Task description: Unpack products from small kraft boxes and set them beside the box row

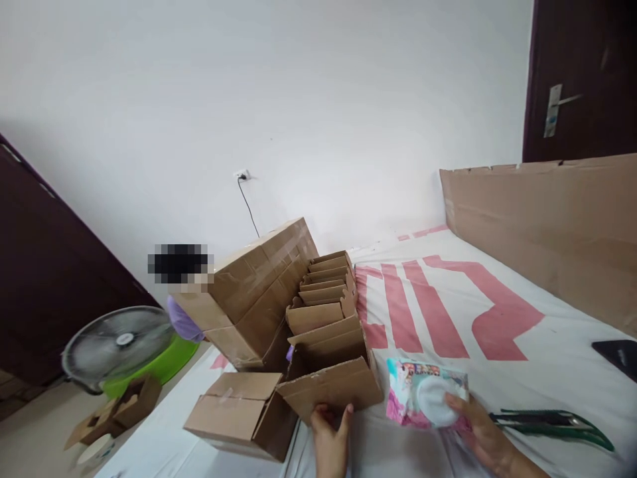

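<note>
My left hand grips the near edge of an open brown cardboard box at the bottom centre, thumb on the box wall. My right hand lies on a colourful pack of wet wipes with a round white lid, fingers curled onto its right side. The pack lies on the white sheet with red markings, just right of the open box.
A row of several folded small cartons leans against a large taped box. A closed small box lies at lower left. A green-handled tool, a dark phone, a cardboard sheet, a fan and a door surround them.
</note>
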Motion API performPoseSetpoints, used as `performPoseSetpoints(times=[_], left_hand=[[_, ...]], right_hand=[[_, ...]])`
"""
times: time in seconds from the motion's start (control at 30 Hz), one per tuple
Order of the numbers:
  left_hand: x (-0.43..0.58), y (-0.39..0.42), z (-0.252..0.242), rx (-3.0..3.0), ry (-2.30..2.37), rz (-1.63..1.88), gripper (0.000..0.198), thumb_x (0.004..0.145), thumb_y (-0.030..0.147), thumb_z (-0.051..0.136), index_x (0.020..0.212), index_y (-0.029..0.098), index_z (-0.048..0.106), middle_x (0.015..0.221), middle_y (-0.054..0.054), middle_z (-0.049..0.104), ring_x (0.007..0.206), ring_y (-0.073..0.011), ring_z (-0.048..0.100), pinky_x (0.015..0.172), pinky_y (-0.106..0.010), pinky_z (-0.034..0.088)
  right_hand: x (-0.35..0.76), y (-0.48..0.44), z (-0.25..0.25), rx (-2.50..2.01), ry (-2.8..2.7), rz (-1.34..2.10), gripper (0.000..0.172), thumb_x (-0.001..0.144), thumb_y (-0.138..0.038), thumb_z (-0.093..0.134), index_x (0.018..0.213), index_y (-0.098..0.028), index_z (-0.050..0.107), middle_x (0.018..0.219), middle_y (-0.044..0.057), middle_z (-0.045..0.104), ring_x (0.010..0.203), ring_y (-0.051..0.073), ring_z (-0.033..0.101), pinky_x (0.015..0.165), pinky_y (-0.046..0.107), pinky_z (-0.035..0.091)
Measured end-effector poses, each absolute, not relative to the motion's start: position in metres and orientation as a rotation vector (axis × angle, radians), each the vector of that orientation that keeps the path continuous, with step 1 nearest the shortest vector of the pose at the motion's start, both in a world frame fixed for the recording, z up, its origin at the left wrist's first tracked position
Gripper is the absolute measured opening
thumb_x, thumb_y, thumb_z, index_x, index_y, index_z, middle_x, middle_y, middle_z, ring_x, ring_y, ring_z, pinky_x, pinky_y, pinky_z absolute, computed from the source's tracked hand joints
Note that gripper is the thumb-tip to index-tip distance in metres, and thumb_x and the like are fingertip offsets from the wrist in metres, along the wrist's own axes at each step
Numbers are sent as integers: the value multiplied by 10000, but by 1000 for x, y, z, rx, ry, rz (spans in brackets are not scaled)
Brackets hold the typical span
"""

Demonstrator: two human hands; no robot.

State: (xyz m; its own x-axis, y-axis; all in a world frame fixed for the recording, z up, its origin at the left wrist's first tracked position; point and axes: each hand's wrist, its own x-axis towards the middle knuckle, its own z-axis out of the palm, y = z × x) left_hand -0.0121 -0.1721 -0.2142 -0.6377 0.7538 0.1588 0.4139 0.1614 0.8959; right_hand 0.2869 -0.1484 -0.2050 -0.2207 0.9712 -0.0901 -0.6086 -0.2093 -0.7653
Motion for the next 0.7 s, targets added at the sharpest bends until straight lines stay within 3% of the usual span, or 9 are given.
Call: performPoseSetpoints(times=[0.27, 0.7], left_hand=[[-32, -134, -206, 1155, 2175, 1415, 571, 633, 638, 587, 960, 212, 392, 904, -100, 577, 896, -288, 619, 826, -417, 507], [-75, -99, -206, 1183, 2230, 1395, 435, 717, 632, 476, 883, 242, 379, 790, -35, 537, 753, -253, 599, 761, -416, 513]], right_hand=[[282, -157, -202, -710, -832, 1690, 553, 660, -443, 807, 1139, -201, 677, 1108, 125, 718, 1085, 344, 638, 957, 486, 492], [275, -161, -192, -653, -1114, 1667, 768, 569, -462, 837, 1248, -202, 588, 1176, 151, 681, 1128, 396, 599, 969, 540, 452]])
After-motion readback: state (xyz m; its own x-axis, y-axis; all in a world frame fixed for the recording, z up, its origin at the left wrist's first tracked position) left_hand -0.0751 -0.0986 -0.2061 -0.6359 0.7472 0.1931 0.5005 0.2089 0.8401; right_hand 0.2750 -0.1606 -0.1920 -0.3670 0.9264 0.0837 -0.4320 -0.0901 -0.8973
